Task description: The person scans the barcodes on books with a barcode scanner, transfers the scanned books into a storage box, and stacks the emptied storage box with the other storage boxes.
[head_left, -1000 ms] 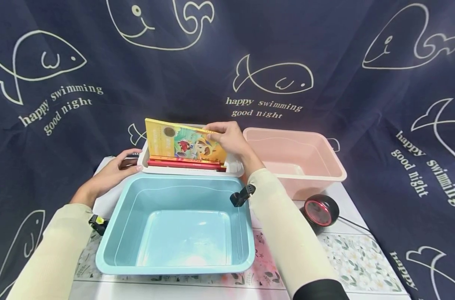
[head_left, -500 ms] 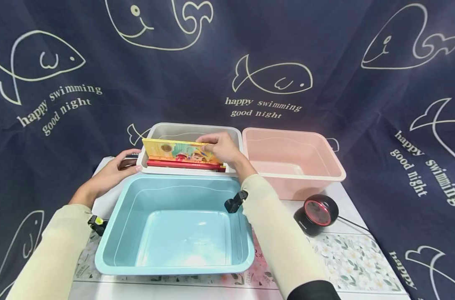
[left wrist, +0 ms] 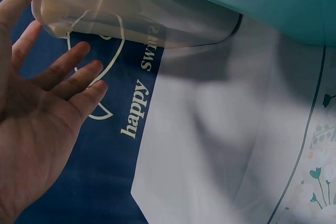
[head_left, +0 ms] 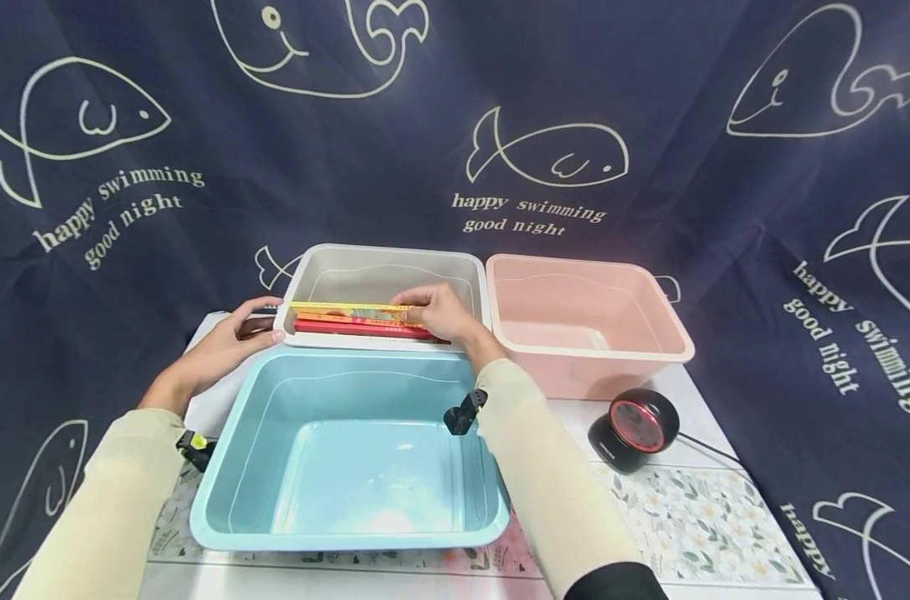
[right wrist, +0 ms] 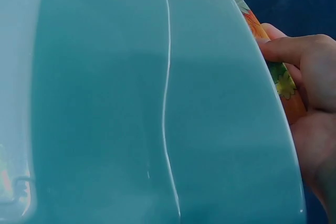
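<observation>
A yellow picture book stands upright inside the white bin, its top edge about level with the rim. My right hand pinches the book near the right end of its top edge. In the right wrist view, the thumb lies on the colourful cover, partly behind the blue basin's wall. In front of the yellow book, several red and orange books stand in the same bin. My left hand rests against that bin's left end, fingers spread and fairly straight in the left wrist view.
A blue basin stands directly in front of the white bin. To the right is a pink bin. A black round device with a cable sits near the right table edge. A dark blue fish-print curtain hangs behind.
My right hand has lowered the yellow book into the white bin, so most of its cover is now hidden. The left hand has stayed at the bin's left end.
</observation>
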Tool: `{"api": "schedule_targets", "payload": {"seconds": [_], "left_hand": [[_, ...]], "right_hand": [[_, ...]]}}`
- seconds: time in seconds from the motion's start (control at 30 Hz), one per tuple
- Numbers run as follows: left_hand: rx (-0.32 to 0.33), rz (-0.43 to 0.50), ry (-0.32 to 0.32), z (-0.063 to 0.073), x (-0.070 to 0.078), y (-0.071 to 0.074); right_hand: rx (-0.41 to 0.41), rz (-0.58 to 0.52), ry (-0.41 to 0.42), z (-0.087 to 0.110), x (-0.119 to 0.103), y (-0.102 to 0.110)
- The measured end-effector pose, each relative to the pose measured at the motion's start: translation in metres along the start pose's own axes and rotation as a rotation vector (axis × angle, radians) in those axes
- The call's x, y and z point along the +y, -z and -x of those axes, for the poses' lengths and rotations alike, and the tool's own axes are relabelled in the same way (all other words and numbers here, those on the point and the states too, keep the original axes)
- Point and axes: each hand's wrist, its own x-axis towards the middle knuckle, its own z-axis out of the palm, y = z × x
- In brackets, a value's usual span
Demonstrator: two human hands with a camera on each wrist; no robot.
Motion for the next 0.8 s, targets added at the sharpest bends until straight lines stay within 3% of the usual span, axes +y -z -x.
{"api": "schedule_targets", "payload": {"seconds": [0.53,0.8], "left_hand": [[-0.007,0.007,-0.007,0.0007,0.0010,0.0000],[-0.011,-0.005,0.004,0.0023,0.0033,0.0016]], "right_hand": [[-0.045,0.095,-0.081,-0.0001,0.0025,0.0004],[-0.068,0.133,-0.056,0.0016,-0.0013,0.0018]]}}
